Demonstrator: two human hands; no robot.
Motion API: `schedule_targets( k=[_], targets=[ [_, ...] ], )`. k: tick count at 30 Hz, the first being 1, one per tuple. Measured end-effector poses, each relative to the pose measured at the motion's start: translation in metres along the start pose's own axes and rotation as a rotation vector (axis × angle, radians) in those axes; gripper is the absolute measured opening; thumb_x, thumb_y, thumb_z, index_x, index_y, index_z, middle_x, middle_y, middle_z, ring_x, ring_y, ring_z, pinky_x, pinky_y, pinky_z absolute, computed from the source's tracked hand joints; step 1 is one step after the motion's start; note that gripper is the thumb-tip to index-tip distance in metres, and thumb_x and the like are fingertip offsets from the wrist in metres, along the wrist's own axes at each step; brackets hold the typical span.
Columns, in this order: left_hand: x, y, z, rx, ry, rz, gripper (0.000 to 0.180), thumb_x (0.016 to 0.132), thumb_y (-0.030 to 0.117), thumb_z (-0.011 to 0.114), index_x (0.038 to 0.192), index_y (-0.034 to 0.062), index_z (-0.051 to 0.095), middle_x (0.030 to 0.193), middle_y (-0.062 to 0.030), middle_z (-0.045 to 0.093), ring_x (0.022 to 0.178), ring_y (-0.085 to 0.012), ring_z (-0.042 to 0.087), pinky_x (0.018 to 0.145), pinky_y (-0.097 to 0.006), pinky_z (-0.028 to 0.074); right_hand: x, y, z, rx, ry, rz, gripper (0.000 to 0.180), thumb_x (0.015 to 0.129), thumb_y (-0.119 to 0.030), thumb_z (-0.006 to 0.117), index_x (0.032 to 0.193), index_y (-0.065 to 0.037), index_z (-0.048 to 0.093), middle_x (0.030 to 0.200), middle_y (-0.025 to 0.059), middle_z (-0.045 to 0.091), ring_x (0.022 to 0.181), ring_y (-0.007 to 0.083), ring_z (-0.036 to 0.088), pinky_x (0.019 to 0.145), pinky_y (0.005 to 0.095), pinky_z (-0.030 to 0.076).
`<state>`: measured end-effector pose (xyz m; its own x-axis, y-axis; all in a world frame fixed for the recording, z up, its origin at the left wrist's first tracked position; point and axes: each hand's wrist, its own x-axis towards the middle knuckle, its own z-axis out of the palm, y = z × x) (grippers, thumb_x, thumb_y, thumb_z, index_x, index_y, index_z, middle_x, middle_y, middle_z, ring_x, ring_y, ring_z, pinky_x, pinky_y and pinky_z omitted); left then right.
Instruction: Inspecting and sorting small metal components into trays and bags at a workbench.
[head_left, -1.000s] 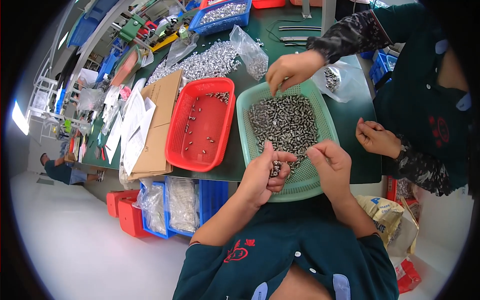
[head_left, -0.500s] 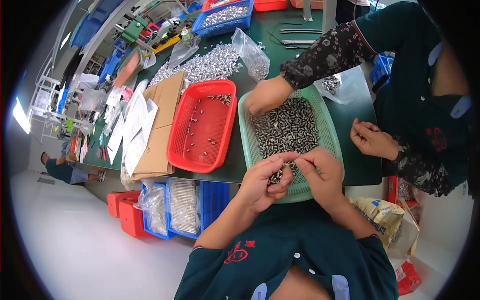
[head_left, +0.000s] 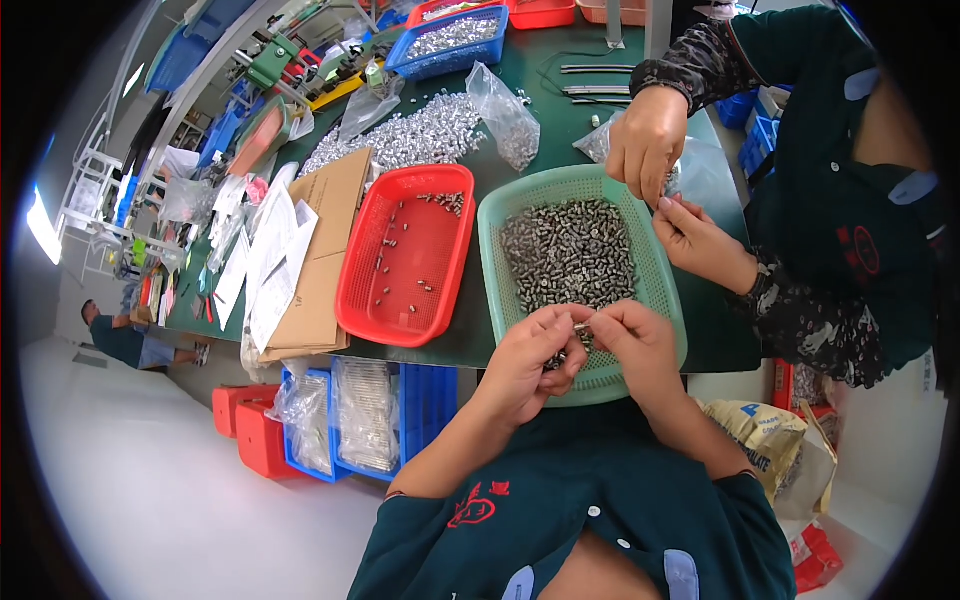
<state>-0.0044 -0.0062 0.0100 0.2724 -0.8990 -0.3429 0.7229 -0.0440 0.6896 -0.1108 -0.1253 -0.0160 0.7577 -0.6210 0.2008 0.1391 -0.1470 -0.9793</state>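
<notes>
Since both hands sit over the near end of the green basket [head_left: 490, 262], a dropped pc prob just lands back in it. L hand [head_left: 528, 368] pinches a small metal part [head_left: 583, 327] btwn thumb & index, other fingers curled round a few spare parts [head_left: 553, 361], prob to save reaching. R hand [head_left: 640, 345] pinches same part from the other side, prob to steady it; exact contact too small to tell. Basket's heap of dark metal parts [head_left: 570, 250] is right ahead of the fingertips, so short reach. Red tray [head_left: 405, 275] just L of basket, few loose pcs in it, mostly at far end. Main obstruction: co-worker's hands [head_left: 650, 145] close together at basket's far-R corner, partly hiding a clear bag [head_left: 708, 172], so that corner's tight. Cardboard [head_left: 322, 255] & papers [head_left: 268, 270] take up bench L of tray; silver parts pile [head_left: 400, 140] & another plastic bag [head_left: 505, 118] lie beyond tray & basket.
</notes>
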Motion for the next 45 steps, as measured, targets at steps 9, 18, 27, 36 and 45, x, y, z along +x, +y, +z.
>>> schedule_targets(
  k=[9, 18, 27, 36, 45],
  targets=[
    [0.002, 0.005, -0.014, -0.032, 0.257, -0.072, 0.023, 0.094, 0.019, 0.042, 0.108, 0.0017, 0.049, 0.075, -0.0057, 0.052, 0.047, -0.0052, 0.031, 0.042, -0.018, 0.024, 0.010, -0.011, -0.012, -0.668, 0.060, -0.383, 0.013, 0.077, -0.011, 0.067, 0.069, -0.005, 0.059, 0.063, 0.0055, 0.054, 0.057, 0.0216, 0.052, 0.053, 0.0322, 0.041],
    [0.003, -0.003, -0.022, -0.202, 0.015, -0.073, 0.019, 0.095, 0.020, 0.046, 0.102, 0.0034, 0.050, 0.076, -0.0038, 0.051, 0.045, -0.0035, 0.029, 0.041, -0.017, 0.023, 0.009, -0.010, -0.012, -0.284, 0.018, -0.214, 0.015, 0.078, -0.009, 0.067, 0.069, -0.001, 0.058, 0.059, 0.0062, 0.051, 0.054, 0.0190, 0.048, 0.050, 0.0313, 0.037],
    [0.002, -0.008, -0.020, -0.228, -0.013, -0.047, 0.023, 0.095, 0.020, 0.047, 0.111, 0.0036, 0.051, 0.074, -0.0025, 0.050, 0.045, -0.0024, 0.030, 0.041, -0.017, 0.022, 0.004, -0.002, -0.006, -0.067, 0.019, -0.028, 0.016, 0.084, -0.008, 0.063, 0.071, 0.002, 0.058, 0.061, 0.0017, 0.051, 0.056, 0.0075, 0.045, 0.050, 0.0247, 0.034],
    [0.000, -0.007, -0.015, -0.183, -0.011, -0.028, 0.023, 0.094, 0.020, 0.049, 0.111, 0.0033, 0.051, 0.073, -0.0019, 0.051, 0.045, -0.0024, 0.030, 0.040, -0.017, 0.022, 0.002, -0.010, -0.006, -0.105, -0.002, -0.107, 0.015, 0.081, -0.007, 0.065, 0.070, 0.001, 0.059, 0.060, 0.0046, 0.051, 0.055, 0.0120, 0.047, 0.050, 0.0262, 0.035],
    [-0.002, -0.005, -0.004, 0.020, 0.011, 0.033, 0.024, 0.094, 0.023, 0.049, 0.107, 0.0033, 0.054, 0.066, -0.0018, 0.050, 0.044, -0.0028, 0.028, 0.041, -0.018, 0.022, 0.006, -0.022, -0.005, -0.435, -0.058, -0.596, 0.008, 0.074, -0.007, 0.069, 0.074, -0.003, 0.062, 0.063, 0.0069, 0.056, 0.057, 0.0236, 0.052, 0.054, 0.0308, 0.041]
  ],
)
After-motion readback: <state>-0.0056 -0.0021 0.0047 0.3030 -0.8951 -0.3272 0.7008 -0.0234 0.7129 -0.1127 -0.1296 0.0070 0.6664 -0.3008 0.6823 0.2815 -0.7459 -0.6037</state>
